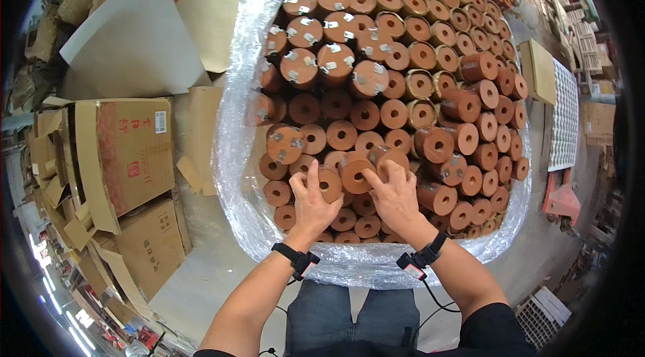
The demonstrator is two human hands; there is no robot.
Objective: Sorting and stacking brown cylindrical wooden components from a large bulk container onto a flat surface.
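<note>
In front of me stands a big stack of reddish-brown cylinders [342,134] with round holes in their ends. My left hand [314,206] is curled round the side of one brown cylinder [329,184] near the front of the stack. Just right of it, my right hand [396,197] grips another brown cylinder [353,173], its fingers bent over a further cylinder [387,154] beside that one. The fingertips of both hands are partly hidden. A cylinder with grey patches on its end [286,144] lies beyond my left hand.
Clear plastic wrap [232,122] surrounds the stack. Several cylinders at the back left carry light tabs [299,66]. Cardboard boxes [134,155] and sheets [138,37] lie to the left. Right of the stack are a white dimpled sheet [564,115] and a red metal piece [562,201].
</note>
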